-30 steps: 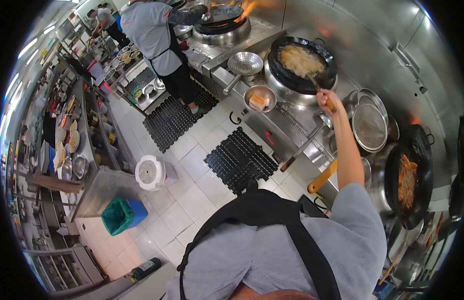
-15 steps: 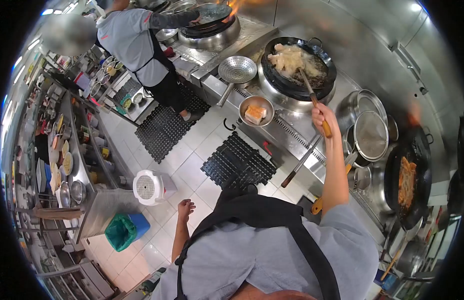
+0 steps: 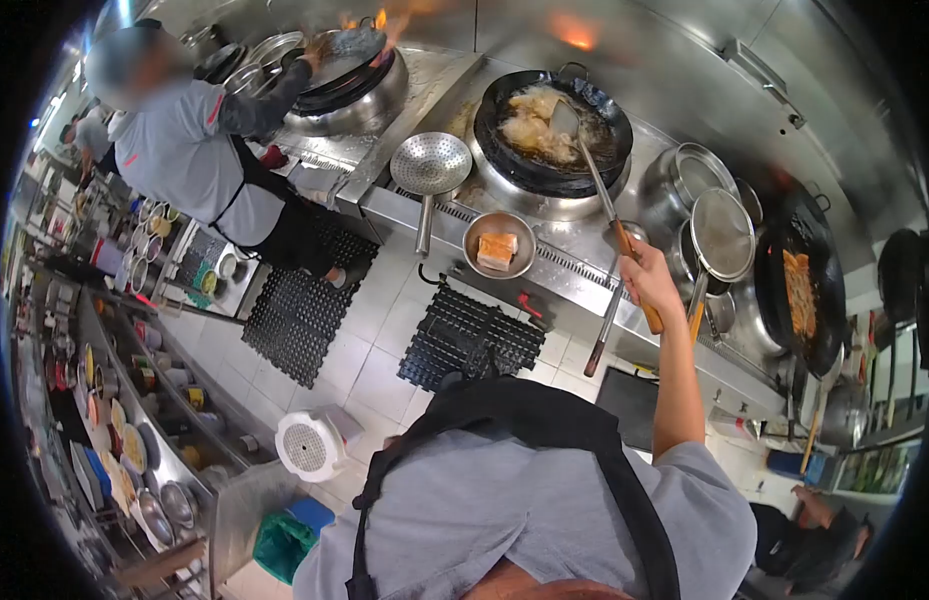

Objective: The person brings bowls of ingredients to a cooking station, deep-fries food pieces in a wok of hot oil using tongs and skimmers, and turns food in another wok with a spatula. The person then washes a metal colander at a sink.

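My right hand is closed round the wooden handle of a long metal spatula. Its blade lies in the bubbling oil of a black wok, against pale frying food. In front of the wok is a small metal bowl with orange and white blocks. A perforated ladle rests left of the bowl. Another long-handled tool lies just left of my right hand. My left hand is out of view.
A co-worker stands at another wok with flames behind it. Strainers and a second wok with orange food are at the right. A white bin is on the floor. Another person is at lower right.
The spatula's blade now shows in the wok, among the food. My left hand, seen half a second ago, has left the view. The view has shifted, and a person has appeared at lower right.
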`<state>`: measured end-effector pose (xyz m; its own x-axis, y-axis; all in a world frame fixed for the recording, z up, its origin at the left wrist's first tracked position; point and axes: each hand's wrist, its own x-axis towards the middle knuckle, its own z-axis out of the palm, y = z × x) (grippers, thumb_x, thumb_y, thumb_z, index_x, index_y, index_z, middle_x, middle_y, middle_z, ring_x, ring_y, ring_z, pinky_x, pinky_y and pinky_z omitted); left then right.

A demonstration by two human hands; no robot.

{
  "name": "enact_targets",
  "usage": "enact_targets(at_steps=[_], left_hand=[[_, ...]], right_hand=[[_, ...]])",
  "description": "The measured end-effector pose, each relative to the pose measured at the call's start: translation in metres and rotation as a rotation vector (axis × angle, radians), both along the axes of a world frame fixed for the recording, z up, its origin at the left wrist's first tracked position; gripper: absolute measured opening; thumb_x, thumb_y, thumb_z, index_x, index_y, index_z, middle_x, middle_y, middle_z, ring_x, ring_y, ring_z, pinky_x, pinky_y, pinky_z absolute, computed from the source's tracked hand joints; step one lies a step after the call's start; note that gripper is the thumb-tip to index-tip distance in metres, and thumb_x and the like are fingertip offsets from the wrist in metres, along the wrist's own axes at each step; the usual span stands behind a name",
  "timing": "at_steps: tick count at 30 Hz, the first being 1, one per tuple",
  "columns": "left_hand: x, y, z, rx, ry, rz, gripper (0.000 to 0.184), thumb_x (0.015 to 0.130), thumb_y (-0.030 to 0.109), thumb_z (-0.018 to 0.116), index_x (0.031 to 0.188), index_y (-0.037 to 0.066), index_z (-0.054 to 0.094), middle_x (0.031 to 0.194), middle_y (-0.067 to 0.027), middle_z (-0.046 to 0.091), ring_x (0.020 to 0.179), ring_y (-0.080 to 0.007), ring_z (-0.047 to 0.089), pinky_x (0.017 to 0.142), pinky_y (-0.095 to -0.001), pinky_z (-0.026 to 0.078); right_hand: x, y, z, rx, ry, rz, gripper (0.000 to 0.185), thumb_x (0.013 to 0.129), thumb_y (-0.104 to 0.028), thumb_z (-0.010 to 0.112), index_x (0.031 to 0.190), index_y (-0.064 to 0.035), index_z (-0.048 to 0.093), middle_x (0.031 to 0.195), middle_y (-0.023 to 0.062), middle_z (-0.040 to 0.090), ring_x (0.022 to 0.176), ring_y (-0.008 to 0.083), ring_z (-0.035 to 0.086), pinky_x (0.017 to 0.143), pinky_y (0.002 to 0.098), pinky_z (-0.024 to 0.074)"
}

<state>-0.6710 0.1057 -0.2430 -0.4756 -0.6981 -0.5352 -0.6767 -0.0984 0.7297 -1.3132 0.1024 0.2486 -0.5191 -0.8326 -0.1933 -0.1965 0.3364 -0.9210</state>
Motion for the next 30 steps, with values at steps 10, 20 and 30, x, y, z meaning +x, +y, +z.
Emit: enact_targets(at_steps=[10,20,30], left_hand=[[-0.021,-0.187,0.099,0.457,0.214,0.594,0.023,0.087,0.016,0.058,0.108,0.007,0.059,0.086,-0.0094,0.066,0.071,-0.0211,0.068,0.057,-0.0323,0.05],[-0.006,-0.175,0.038,0.209,0.154,-0.068,0.013,0.086,0.022,0.058,0.088,0.01,0.063,0.072,-0.0062,0.063,0.06,-0.0209,0.065,0.049,-0.036,0.044],[-0.322,-0.179,0.087,-0.302,0.123,-0.67,0.015,0.079,0.017,0.058,0.082,0.003,0.061,0.085,-0.0199,0.065,0.088,-0.0381,0.064,0.075,-0.049,0.051]], right_hand=[[0.03,-0.039,0.03,0.178,0.202,0.074,0.029,0.087,-0.008,0.052,0.114,0.0014,0.055,0.061,0.001,0.048,0.043,0.0119,0.048,0.04,0.0309,0.0395],[-0.002,-0.057,-0.001,0.213,0.311,-0.012,0.026,0.087,-0.008,0.052,0.11,0.0017,0.057,0.062,0.0059,0.052,0.047,0.0177,0.053,0.045,0.0347,0.0427],[-0.068,-0.159,-0.014,0.133,0.162,-0.054,0.051,0.089,-0.007,0.051,0.14,-0.0012,0.045,0.059,0.0003,0.047,0.041,0.0102,0.044,0.036,0.0295,0.036]])
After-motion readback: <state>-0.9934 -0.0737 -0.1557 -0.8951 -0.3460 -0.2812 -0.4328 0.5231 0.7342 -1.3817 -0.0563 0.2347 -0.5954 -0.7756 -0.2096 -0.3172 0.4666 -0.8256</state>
